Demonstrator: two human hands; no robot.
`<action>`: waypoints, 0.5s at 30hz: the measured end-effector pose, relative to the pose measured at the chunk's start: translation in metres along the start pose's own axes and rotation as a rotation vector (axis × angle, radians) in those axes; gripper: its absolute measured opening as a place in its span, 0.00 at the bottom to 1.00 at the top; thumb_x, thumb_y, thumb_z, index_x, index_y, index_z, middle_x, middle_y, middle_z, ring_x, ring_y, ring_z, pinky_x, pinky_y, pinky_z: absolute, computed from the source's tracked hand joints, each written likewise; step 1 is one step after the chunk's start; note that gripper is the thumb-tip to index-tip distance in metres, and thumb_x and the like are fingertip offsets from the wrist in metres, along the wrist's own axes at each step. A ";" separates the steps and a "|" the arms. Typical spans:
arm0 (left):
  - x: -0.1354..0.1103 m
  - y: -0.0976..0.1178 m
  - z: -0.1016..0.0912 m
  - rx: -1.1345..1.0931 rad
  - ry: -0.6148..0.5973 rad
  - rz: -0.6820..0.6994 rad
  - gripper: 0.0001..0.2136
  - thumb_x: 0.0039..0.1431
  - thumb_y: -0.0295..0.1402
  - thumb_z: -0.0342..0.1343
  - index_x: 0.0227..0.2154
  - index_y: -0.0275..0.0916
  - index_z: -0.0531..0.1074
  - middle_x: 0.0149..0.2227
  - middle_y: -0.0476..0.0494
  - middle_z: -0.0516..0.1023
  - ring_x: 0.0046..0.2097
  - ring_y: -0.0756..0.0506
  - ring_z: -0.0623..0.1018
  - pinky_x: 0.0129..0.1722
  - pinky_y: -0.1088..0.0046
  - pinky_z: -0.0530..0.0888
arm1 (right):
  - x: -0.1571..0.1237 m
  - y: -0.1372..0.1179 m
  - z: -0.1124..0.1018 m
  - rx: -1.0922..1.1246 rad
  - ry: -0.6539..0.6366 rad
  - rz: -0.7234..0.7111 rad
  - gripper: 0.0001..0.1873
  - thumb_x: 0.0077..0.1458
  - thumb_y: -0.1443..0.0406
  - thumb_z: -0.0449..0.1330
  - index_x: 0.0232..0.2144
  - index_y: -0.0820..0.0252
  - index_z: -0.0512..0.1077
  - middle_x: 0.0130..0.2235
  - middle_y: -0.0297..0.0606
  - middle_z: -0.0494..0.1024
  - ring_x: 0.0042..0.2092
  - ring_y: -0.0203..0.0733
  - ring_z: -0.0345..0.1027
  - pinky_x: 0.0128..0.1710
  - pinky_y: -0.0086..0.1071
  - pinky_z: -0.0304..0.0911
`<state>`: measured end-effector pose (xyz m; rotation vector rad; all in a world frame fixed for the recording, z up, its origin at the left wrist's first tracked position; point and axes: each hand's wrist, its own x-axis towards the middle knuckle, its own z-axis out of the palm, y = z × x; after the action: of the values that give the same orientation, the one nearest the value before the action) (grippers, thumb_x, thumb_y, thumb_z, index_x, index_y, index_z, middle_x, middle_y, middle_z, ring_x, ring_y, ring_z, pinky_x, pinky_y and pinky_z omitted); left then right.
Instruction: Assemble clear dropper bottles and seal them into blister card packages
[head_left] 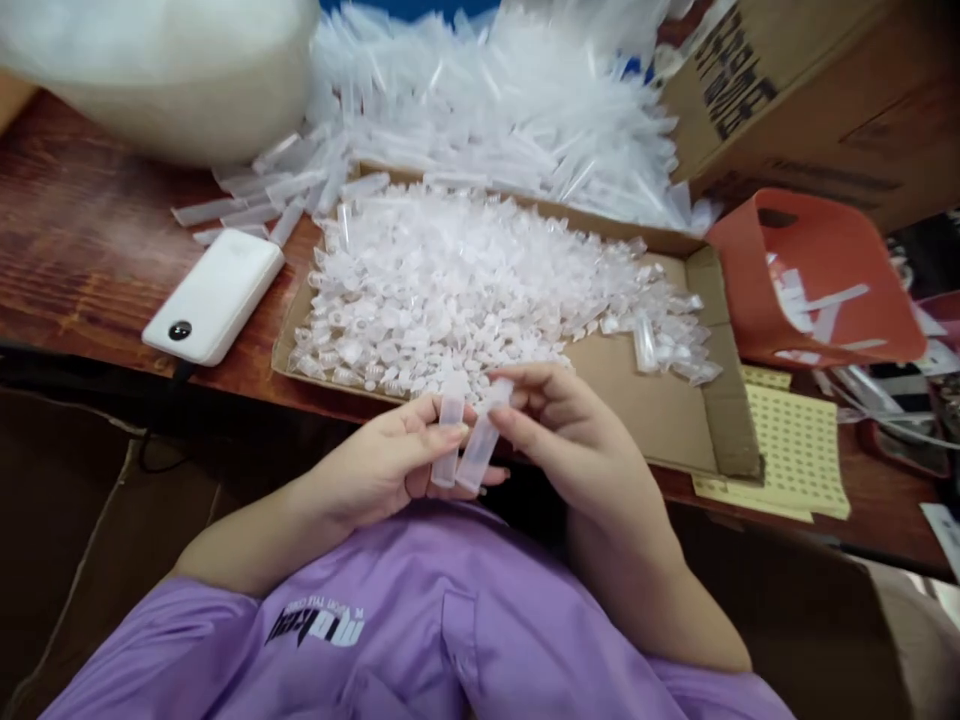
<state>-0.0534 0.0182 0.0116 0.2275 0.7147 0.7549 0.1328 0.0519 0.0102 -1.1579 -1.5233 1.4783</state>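
Two translucent plastic tubes are side by side in front of my body, just off the near edge of the cardboard tray. My left hand is closed around them, its thumb across the left tube and fingers behind. At the upper end of the right tube, which leans to the right, the thumb and index finger of my right hand are pinched. Whether a separate cap sits between those fingertips is too blurred to tell. Small clear plastic caps heap up in the shallow cardboard tray beyond my hands.
A large pile of clear tubes lies behind the tray. A white power bank and a big pale bag are at left. To the right are an orange bin, yellow sticker sheets and a cardboard box.
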 end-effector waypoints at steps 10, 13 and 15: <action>-0.003 -0.001 0.009 -0.076 0.057 -0.116 0.06 0.63 0.21 0.57 0.35 0.33 0.79 0.32 0.45 0.84 0.35 0.49 0.85 0.32 0.80 0.80 | -0.001 -0.010 0.007 -0.545 0.016 -0.084 0.15 0.61 0.54 0.60 0.38 0.58 0.77 0.35 0.38 0.81 0.36 0.39 0.73 0.35 0.32 0.65; -0.003 -0.006 0.006 -0.076 0.007 -0.132 0.07 0.61 0.22 0.59 0.40 0.33 0.79 0.37 0.42 0.85 0.35 0.48 0.85 0.34 0.77 0.81 | -0.006 -0.013 -0.016 -0.612 0.187 -0.155 0.15 0.64 0.56 0.56 0.44 0.58 0.77 0.41 0.40 0.81 0.41 0.41 0.74 0.41 0.35 0.65; -0.002 -0.012 0.003 -0.074 -0.006 -0.172 0.07 0.59 0.23 0.61 0.41 0.33 0.78 0.36 0.42 0.85 0.35 0.47 0.85 0.34 0.76 0.81 | -0.006 -0.013 -0.043 -0.745 0.337 -0.161 0.13 0.65 0.59 0.55 0.44 0.59 0.76 0.41 0.41 0.80 0.43 0.42 0.73 0.42 0.37 0.64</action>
<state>-0.0459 0.0085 0.0100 0.0996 0.6905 0.6150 0.1734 0.0624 0.0274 -1.5507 -1.9158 0.5532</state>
